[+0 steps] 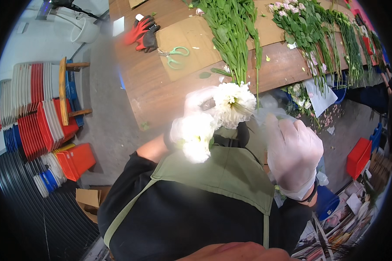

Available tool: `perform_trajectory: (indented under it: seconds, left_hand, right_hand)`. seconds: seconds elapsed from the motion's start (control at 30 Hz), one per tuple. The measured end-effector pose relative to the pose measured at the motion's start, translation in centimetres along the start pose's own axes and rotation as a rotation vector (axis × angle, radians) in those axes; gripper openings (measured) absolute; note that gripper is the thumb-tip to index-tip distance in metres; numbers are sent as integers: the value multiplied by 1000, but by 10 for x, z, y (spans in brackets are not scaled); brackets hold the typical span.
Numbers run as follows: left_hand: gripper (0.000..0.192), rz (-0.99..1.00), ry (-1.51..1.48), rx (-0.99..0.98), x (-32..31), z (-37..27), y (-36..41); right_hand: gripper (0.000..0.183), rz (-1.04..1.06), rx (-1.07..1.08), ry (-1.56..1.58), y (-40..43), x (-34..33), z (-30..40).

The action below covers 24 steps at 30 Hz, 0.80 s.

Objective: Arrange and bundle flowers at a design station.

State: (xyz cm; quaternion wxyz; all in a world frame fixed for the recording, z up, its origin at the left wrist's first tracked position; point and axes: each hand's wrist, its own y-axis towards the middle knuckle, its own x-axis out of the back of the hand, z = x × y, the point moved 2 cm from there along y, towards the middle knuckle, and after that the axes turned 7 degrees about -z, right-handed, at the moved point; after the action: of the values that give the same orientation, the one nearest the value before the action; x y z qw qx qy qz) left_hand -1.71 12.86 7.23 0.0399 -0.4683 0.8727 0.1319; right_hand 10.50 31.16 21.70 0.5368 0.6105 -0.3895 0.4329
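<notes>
My left hand (196,98), in a thin translucent glove, is closed around white ruffled blooms. One white bloom (235,102) faces up beyond the fingers. A second white bloom (197,137), washed out by glare, hangs nearer my chest. My right hand (294,153), gloved the same way, is bent with its fingertips pinching a thin, see-through wrap (263,114) beside the first bloom. What the fingers of my left hand grip underneath is hidden. Just beyond the blooms lies a bundle of green leafy stems (230,39) on the wooden table (160,91).
Green-handled scissors (176,57) and red-and-black work gloves (143,34) lie on the table, near a cardboard sheet (196,36). Pink roses (289,6) with long stems lie at right. Stacked crates (39,117) stand left, and a red bin (359,156) right.
</notes>
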Motion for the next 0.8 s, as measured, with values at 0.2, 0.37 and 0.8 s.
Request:
perform_trajectory:
  seconds: [0.2,0.37,0.8]
  left_hand:
    - [37,23,57,14,9,-3,-5]
    - [40,54,26,26,6,-5,-6]
    - [47,109,-95,56,4,-5,-12]
  right_hand:
    - [26,-19,12,30,-3,-6,5]
    - [23,-55,13,32,0,-4,5]
    - [16,-154,88,61,-1,-17,3]
